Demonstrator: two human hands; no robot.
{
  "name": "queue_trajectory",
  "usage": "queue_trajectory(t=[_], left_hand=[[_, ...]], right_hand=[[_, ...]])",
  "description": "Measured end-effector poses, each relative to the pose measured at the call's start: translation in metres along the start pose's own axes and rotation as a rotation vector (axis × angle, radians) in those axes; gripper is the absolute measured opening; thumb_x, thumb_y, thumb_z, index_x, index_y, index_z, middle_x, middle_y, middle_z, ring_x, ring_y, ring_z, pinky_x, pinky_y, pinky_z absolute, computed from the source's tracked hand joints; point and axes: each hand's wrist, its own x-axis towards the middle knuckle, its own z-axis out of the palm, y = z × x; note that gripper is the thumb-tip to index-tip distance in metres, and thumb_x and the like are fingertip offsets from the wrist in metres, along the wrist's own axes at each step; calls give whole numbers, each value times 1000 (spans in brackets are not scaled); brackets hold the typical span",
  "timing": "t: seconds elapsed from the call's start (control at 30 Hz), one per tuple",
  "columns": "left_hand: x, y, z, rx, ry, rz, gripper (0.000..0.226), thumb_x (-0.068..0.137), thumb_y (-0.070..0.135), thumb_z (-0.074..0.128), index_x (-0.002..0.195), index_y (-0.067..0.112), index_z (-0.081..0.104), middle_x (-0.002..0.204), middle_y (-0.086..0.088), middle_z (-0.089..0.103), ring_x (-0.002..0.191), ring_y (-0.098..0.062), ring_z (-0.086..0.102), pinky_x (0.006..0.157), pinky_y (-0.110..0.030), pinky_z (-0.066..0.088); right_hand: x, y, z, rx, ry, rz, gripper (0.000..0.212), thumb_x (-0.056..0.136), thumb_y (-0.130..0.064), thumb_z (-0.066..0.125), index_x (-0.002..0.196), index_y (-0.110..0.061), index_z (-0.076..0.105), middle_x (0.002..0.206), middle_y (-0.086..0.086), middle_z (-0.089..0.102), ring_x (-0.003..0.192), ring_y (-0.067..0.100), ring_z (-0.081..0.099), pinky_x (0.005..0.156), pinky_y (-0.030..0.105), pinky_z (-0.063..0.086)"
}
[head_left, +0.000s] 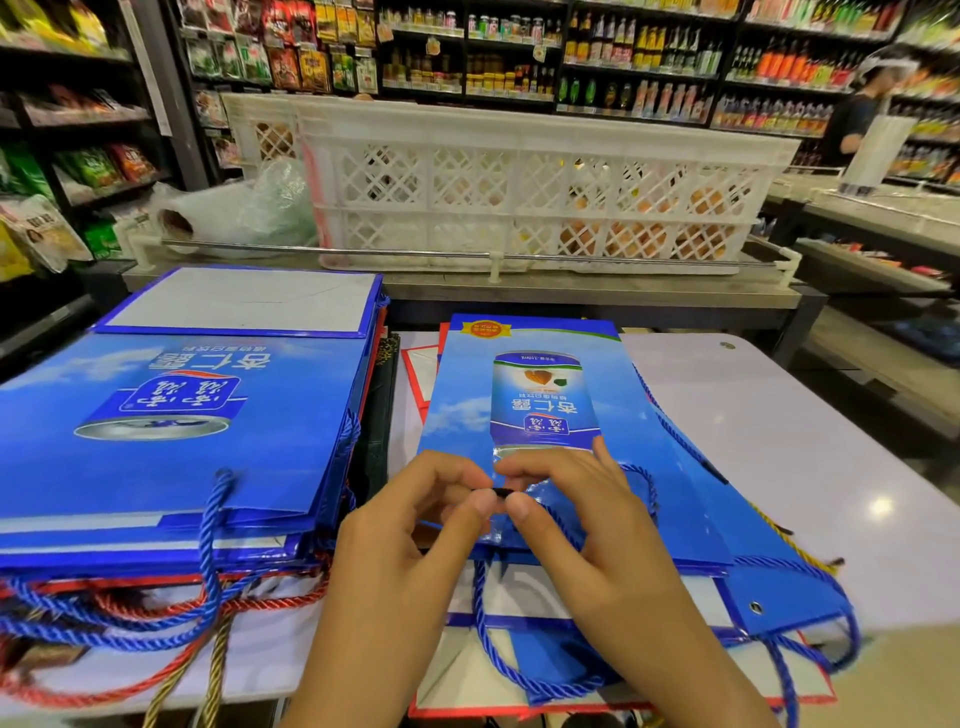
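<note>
Both hands are meeting over the middle of the table here. The left hand (415, 525) and the right hand (587, 519) are each curling in, thumb and forefinger pinching the same small dark piece (501, 492) between them; what exactly it is, I cannot tell. It is sitting right above the near edge of the blue paper bag (540, 405), which is lying flat on the white table (779, 441), printed side up. The blue cord handle (488, 639) is looping down under the wrists. A stack of flat blue bags (171, 431) is lying just to the left, and a white lattice crate (545, 192) is standing behind.
</note>
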Motion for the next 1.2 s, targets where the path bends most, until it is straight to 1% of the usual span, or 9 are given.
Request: queue_trajectory(t=[0.13,0.2,0.27,0.4,0.5,0.63,0.8,0.9,1.2], left_hand=[[2,-6,-3,91,33,78,21,75,51,57,81,36,69,85,12,67,79,-10,64,64,-14,48],[4,-9,-5,136,31,95,22,78,49,55,86,38,71,88,15,66,85,-6,63,67,-11,46],[5,-14,-7,241,7,99,27,79,51,52,98,40,68,99,20,63,98,-2,60,77,-9,44],[2,-28,-9,404,-74,18,45,70,64,54,114,54,47,131,36,37,127,19,25,93,5,21],[-1,-35,-9,450,-163,-113,63,79,47,70,133,47,37,141,38,14,129,22,11,98,0,15],[0,-40,-11,492,-131,-116,65,79,38,74,136,35,45,139,32,27,132,8,27,105,-11,22],[7,-40,-5,446,-130,-41,74,59,79,61,119,35,62,122,40,37,116,26,28,88,5,25],[14,-45,-1,370,-57,-26,69,52,73,53,107,34,68,116,34,50,117,19,35,88,5,27],[15,-61,7,371,-114,144,42,74,52,58,110,31,67,121,26,59,127,5,43,105,-9,29]], right_hand=[[0,0,-1,13,-33,13,18,92,-46,44,93,-35,59,93,-16,61,98,6,59,113,30,27],[0,0,-2,28,-18,14,17,94,-42,45,90,-33,59,88,-13,59,89,10,60,88,20,44],[2,2,-3,24,34,5,16,94,-39,45,89,-32,59,83,-15,56,80,11,58,69,15,44],[6,6,-5,-16,95,-17,19,94,-35,46,90,-25,63,81,-16,54,78,6,54,66,7,37],[7,10,-6,-15,98,-6,16,94,-33,50,92,-25,64,86,-13,57,85,7,56,68,7,39],[9,14,-6,4,99,17,12,92,-24,52,92,-26,64,89,-13,58,90,7,58,70,7,41],[16,25,-7,-219,111,-58,16,94,-27,48,97,-23,64,92,-11,56,86,6,57,71,17,45],[21,31,-4,-409,119,-137,24,92,-28,41,97,-22,63,91,-4,57,75,26,59,59,39,51],[15,39,-2,-379,102,-196,21,85,-14,50,98,-27,59,87,-5,54,72,20,56,54,36,50]])
